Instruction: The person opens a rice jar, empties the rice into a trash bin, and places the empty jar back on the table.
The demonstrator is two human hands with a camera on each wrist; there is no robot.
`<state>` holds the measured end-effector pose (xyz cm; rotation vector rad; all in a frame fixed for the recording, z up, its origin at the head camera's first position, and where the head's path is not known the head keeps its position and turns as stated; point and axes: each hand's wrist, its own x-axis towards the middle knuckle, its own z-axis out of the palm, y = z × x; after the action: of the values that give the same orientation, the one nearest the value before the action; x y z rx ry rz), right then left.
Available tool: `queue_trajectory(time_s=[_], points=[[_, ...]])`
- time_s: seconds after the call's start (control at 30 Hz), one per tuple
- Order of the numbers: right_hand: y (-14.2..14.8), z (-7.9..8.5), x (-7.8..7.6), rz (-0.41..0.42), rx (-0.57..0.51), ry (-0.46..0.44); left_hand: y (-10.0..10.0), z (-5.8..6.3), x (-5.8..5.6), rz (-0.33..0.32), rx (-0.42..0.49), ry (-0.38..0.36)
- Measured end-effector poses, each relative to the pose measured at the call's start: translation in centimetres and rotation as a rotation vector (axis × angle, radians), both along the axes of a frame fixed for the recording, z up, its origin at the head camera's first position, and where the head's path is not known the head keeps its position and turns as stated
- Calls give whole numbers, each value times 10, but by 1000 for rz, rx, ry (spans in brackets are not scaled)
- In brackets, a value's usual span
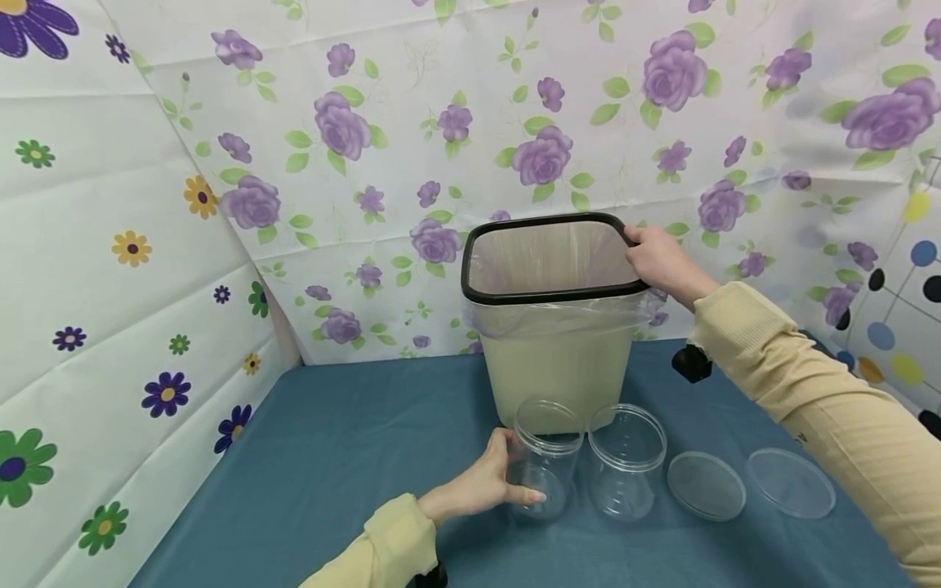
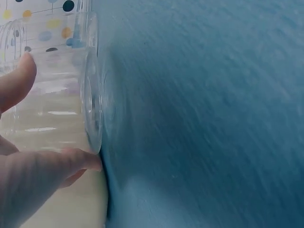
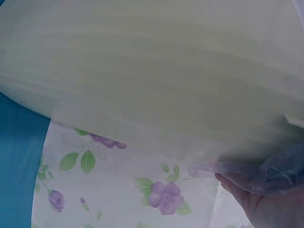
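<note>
My left hand (image 1: 478, 488) grips a clear plastic jar (image 1: 551, 469), upright on the table in front of the bin, its thumb and fingers on either side. The left wrist view shows the jar (image 2: 52, 104) without a lid. With my right hand (image 1: 665, 260) I hold the black rim (image 1: 551, 297) of a cream waste bin (image 1: 555, 363) at its right side. A clear liner bag (image 1: 581, 320) folds over the bin's edge; in the right wrist view its crumpled film (image 3: 280, 173) lies by the fingers. Beside the held jar stands a second open clear jar (image 1: 625, 474).
Two round clear lids, one nearer the jars (image 1: 707, 487) and one farther right (image 1: 791, 483), lie flat on the blue tablecloth (image 1: 353, 441). Floral sheeting (image 1: 412, 163) hangs behind the bin, with more patterned sheets at both sides.
</note>
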<state>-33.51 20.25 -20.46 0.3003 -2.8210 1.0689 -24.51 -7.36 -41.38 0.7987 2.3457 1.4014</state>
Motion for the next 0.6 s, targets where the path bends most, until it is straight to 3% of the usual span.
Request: queue_trajectory(time_s=[0.23,0.6], points=[[0,1,1,-4,1,-5,-4,-6,-4,-29,-89,81],[-1,0,2,1,-2,-2,-4,-8,-11,-24,-99,83]])
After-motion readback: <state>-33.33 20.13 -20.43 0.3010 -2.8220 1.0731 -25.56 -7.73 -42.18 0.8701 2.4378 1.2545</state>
